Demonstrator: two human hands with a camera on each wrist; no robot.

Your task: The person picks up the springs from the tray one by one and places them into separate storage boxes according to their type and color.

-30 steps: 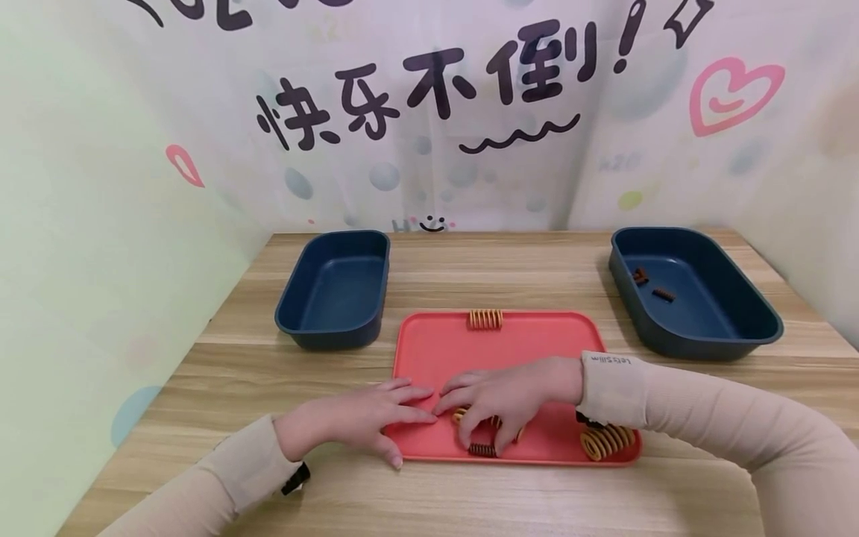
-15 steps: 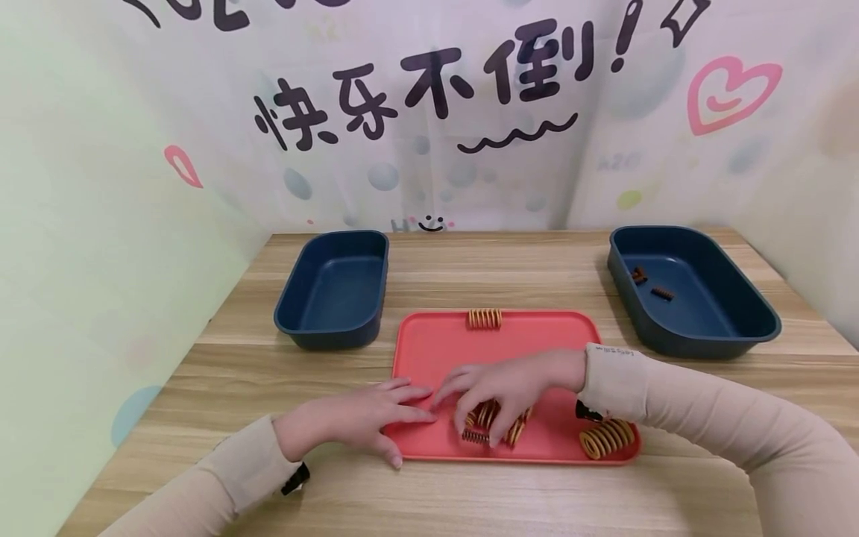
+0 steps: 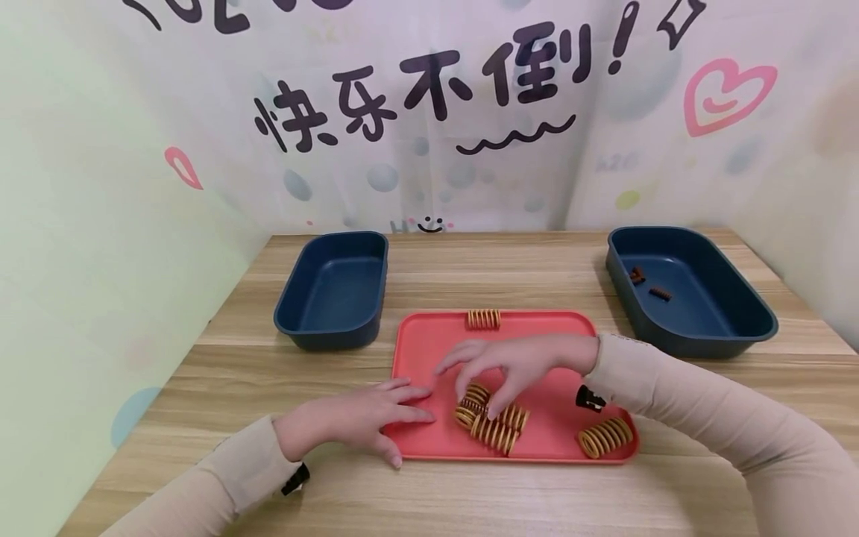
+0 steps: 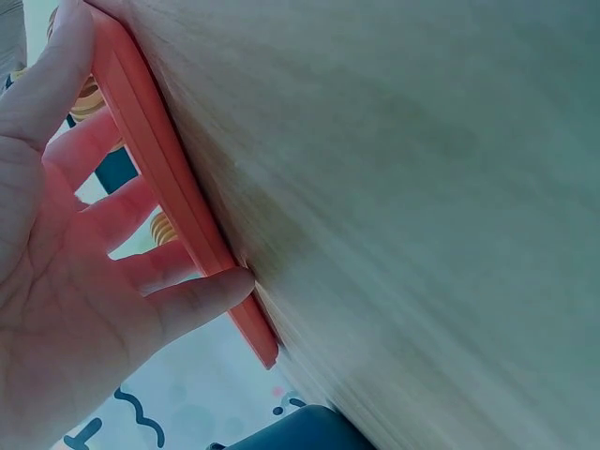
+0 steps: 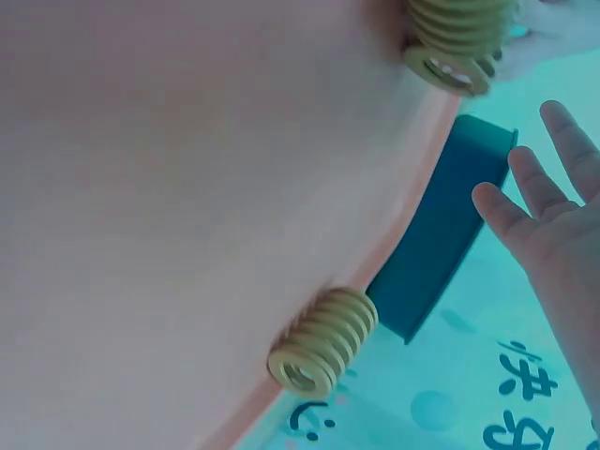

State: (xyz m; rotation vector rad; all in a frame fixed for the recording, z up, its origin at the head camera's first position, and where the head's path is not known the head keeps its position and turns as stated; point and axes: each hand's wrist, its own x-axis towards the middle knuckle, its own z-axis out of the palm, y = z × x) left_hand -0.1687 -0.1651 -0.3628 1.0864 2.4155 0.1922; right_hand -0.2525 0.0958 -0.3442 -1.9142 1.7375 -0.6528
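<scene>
My right hand [image 3: 517, 364] is over the red tray [image 3: 557, 440], pinching a small dark brown spring [image 3: 474, 407] between thumb and forefinger. Beneath it lies a cluster of larger yellow springs [image 3: 498, 435]. The right wrist view shows the outstretched other fingers [image 5: 539, 202], but the brown spring is out of sight there. My left hand [image 3: 359, 419] rests with spread, straight fingers across the tray's left edge. Its palm [image 4: 66, 309] faces the left wrist camera. One yellow spring [image 3: 484, 319] lies at the tray's far edge, another yellow spring [image 3: 605, 438] in the near right corner.
A blue bin [image 3: 332, 332] stands behind the tray on the left. At the back right, another blue bin [image 3: 711, 347] holds several small brown springs [image 3: 661, 294]. The wooden table [image 3: 335, 492] meets a printed curtain [image 3: 496, 186] at the back.
My right hand has moved up and away from the near edge, carrying the brown spring from the tray's front over the yellow cluster. The left hand has stayed put.
</scene>
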